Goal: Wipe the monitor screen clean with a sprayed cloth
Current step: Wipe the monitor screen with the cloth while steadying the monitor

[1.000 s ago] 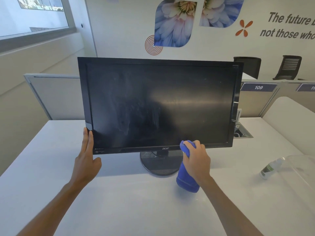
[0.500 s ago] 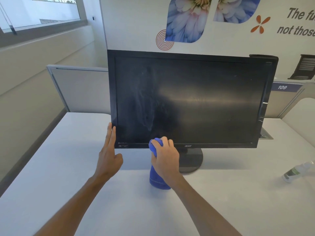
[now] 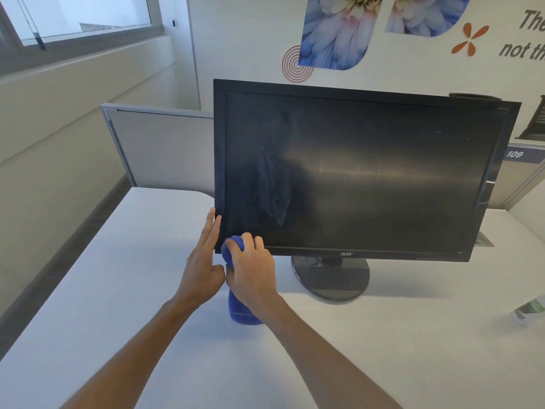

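Note:
A black monitor (image 3: 368, 178) stands on a round base (image 3: 330, 278) on the white desk (image 3: 118, 290). Its dark screen shows pale smears on the left half. My right hand (image 3: 253, 270) grips a blue cloth (image 3: 240, 311) and presses its bunched top against the screen's bottom left corner; the rest of the cloth hangs below my palm. My left hand (image 3: 203, 261) has straight fingers resting against the monitor's lower left edge, right beside my right hand.
A clear spray bottle (image 3: 529, 309) lies on the desk at the far right edge. A grey partition (image 3: 159, 149) stands behind the desk at the left. A cable port (image 3: 483, 240) sits behind the monitor's right side.
My right hand has slid the cloth leftward along the screen's bottom edge, from the middle to the left corner. My left hand stays on the monitor's left edge. My view has swung left.

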Demonstrator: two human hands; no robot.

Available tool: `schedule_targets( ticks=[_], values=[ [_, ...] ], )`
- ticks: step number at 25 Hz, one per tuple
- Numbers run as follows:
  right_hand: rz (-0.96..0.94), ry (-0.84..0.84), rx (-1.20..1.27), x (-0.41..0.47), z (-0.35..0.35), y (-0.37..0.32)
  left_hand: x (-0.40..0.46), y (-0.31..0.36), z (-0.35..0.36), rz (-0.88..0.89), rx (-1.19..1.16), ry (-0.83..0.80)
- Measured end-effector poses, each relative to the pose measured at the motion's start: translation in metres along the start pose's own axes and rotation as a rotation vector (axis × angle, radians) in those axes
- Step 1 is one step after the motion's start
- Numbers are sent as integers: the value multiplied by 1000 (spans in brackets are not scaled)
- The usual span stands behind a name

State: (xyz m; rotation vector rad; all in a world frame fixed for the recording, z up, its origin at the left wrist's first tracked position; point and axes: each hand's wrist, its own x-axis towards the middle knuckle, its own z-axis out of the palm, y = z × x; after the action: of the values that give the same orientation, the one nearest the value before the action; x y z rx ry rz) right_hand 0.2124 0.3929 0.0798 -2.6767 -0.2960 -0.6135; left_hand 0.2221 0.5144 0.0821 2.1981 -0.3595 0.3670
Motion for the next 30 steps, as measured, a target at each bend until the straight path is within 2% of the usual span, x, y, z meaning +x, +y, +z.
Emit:
schedule_targets(
  ticks=[3,6,9,12,16,23,30],
  values=[
    [-143,9,116,-6,-7,9,4,-6,-8,35,24,-3],
    [-421,-42,-108,-12,-1,19,4,-8,-12,49,19,4],
    [-527,-144,-386,-10,7,31,1,-7,-14,-22,-22,-20],
    [-565,-95,-506,-13,8,41,0,-6,-13,-51,15,-54],
    [-519,-112,-574,-22,-3,68,-3,-2,-11,-72,104,-88],
    [-399,-109,-508,-45,-38,140,-8,23,0,-222,201,-69],
    [-290,-102,-514,-73,-73,225,-8,38,15,-292,368,-50]
  ],
)
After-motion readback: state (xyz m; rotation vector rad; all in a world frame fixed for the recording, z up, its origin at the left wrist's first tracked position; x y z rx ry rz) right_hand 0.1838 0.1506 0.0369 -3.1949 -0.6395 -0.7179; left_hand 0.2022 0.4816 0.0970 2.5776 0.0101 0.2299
